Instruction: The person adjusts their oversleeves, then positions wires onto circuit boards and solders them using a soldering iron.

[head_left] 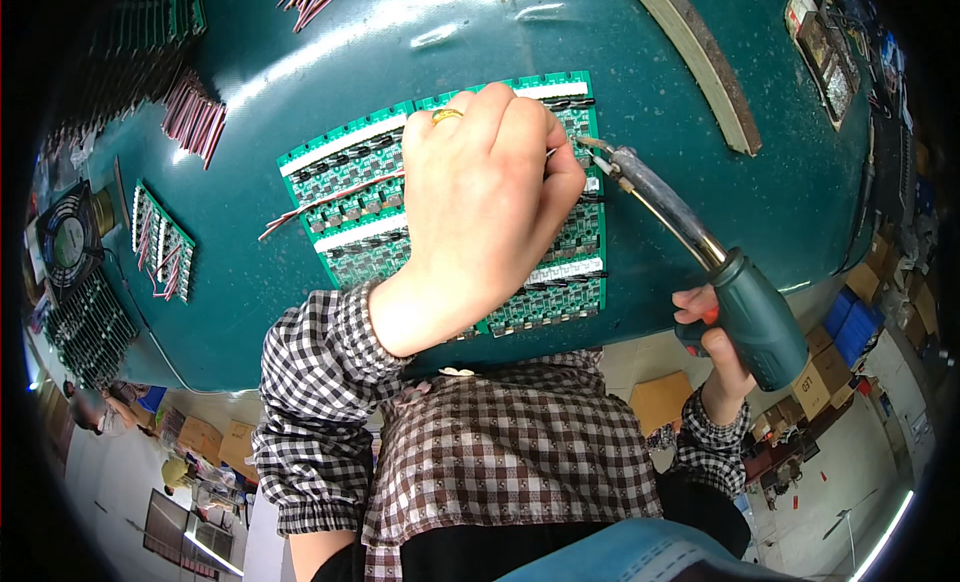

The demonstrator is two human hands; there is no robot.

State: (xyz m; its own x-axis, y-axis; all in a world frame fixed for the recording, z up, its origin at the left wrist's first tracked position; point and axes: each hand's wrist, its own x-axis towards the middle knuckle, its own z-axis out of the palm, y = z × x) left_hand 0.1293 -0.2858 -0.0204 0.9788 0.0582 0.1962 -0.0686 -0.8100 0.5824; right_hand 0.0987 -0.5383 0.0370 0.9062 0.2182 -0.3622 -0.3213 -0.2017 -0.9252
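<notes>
Two green circuit board panels [330,147], set with rows of small chips, black leads and white strips, lie side by side on the table. Over them is my left hand [480,192], fingers pinched at the right panel; it hides much of both. Thin red, black and white wires [300,214] run out from under it to the left, and a short wire end shows at the fingertips. In my right hand [722,357] is a green-handled soldering gun [757,317]. Its tip reaches the right panel's upper right part, just beside my left fingertips; whether it touches cannot be seen.
Wire bundles [194,119] lie at the left and far edge of the green table [450,42]. A smaller board with wires [162,242], a black fan [68,240] and stacked boards [90,327] are at left. A curved wooden strip [700,67] lies at far right.
</notes>
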